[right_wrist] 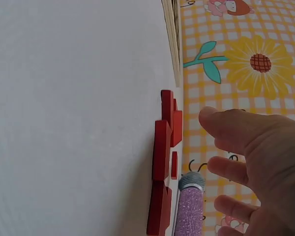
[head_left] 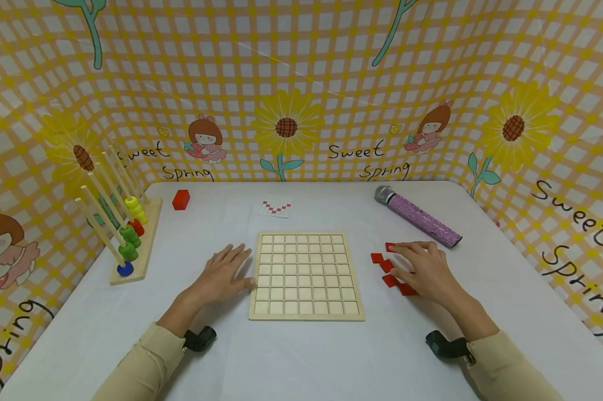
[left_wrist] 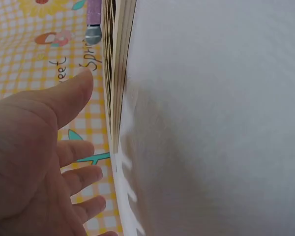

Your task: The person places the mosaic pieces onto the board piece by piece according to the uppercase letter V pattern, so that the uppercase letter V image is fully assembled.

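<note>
A square wooden grid board (head_left: 306, 318) lies flat in the middle of the table. My left hand (head_left: 226, 274) is spread beside its left edge, the thumb tip overlapping the rim in the head view. In the left wrist view the fingers (left_wrist: 78, 179) are apart with nothing between them. Right of the board lie several small red square tiles (head_left: 386, 266), some overlapping. Over them hovers my right hand (head_left: 428, 272), partly hiding a few. The right wrist view shows its loosely bent fingers (right_wrist: 231, 169) holding nothing, above the thick red tiles (right_wrist: 161, 150).
A small card (head_left: 276, 206) with a red-square pattern lies behind the board. At the back right is a glittery purple microphone (head_left: 422, 216). A wooden peg stand (head_left: 151, 234) with coloured beads stands at left, near a red block (head_left: 181, 200). Checked cloth walls (head_left: 301, 67) surround the table.
</note>
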A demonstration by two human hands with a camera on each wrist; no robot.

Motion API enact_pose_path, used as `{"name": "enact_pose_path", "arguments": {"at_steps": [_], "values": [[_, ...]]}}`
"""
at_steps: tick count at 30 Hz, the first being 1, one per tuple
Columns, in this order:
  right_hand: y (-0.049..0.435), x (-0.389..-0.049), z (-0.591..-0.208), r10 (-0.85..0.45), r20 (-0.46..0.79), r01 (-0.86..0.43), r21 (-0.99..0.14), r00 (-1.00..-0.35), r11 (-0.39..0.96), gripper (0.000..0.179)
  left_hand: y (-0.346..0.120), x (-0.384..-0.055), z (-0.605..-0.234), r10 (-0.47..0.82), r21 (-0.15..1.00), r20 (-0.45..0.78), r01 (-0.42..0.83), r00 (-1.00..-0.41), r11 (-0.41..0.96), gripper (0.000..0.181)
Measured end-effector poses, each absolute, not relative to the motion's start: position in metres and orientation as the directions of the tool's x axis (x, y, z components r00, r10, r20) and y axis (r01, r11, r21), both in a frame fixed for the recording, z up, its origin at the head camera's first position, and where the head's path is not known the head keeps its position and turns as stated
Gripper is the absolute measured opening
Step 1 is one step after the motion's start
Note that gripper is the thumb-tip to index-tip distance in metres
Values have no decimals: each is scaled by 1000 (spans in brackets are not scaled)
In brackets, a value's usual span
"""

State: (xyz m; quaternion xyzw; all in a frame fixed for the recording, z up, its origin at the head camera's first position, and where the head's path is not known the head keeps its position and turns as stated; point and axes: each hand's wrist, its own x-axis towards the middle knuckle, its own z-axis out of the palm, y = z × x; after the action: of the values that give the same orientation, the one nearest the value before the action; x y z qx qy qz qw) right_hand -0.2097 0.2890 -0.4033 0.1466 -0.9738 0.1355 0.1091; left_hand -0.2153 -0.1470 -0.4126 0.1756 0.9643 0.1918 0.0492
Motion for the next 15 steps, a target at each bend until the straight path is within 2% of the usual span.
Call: {"name": "enact_pose_path", "arguments": {"at_steps": [15], "values": [[297, -219, -404, -264, 177, -307, -291, -948, 906, 42, -152, -220, -416, 422, 424, -44, 366, -906, 829, 72]]}}
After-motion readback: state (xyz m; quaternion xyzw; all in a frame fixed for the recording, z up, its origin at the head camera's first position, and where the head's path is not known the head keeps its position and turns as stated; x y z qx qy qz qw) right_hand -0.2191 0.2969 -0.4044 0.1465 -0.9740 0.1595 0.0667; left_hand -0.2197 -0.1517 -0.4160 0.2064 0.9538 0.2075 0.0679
